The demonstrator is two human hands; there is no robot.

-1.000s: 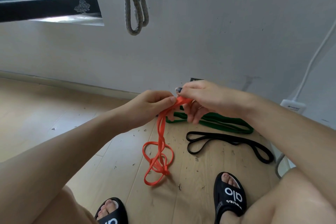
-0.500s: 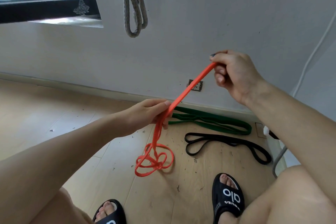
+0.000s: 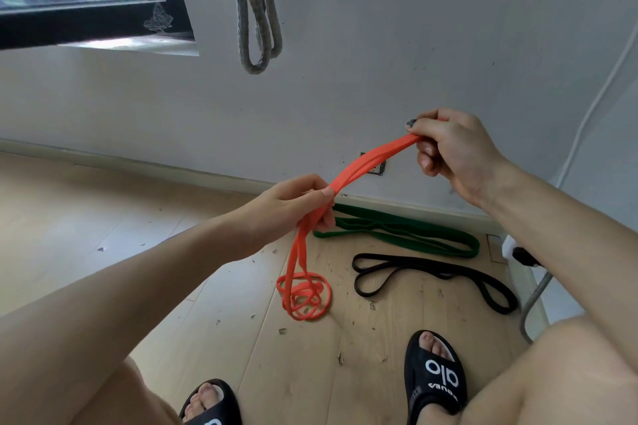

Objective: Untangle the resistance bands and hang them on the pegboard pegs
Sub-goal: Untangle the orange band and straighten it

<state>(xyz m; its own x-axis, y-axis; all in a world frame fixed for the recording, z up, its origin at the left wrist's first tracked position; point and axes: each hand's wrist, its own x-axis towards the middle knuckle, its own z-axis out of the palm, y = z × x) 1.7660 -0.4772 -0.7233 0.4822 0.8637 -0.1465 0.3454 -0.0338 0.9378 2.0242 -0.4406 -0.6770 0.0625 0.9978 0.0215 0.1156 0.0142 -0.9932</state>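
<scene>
Orange resistance band is stretched betw. both hands in the head view, running up and to the right from the left hand to the right hand. R hand is higher, near the wall: thumb and forefinger pinch the band's upper end, other fingers curled under. L hand is lower and nearer the middle of the frame; its fingers and thumb are curled round the band's doubled strands, gripping them. Below the L hand the strands hang down to the wooden floor, where the rest of the band lies in a tangled coil of loops, just ahead of the person's feet.

Green resistance band lies flat on the floor along the skirting, partly hidden behind the L hand's fingers. Black resistance band lies just in front of the green one, apart from it, folded into long loops; neither touches the orange coil. Both feet wear black slides, the right one w/ white lettering.

On the white wall a grey rope hangs in loops at top centre; what it hangs from is out of frame. Window w/ black frame at upper left. Wall socket low on the wall, partly behind the orange band. White cable runs down the wall at right to a white plug block by the floor.
</scene>
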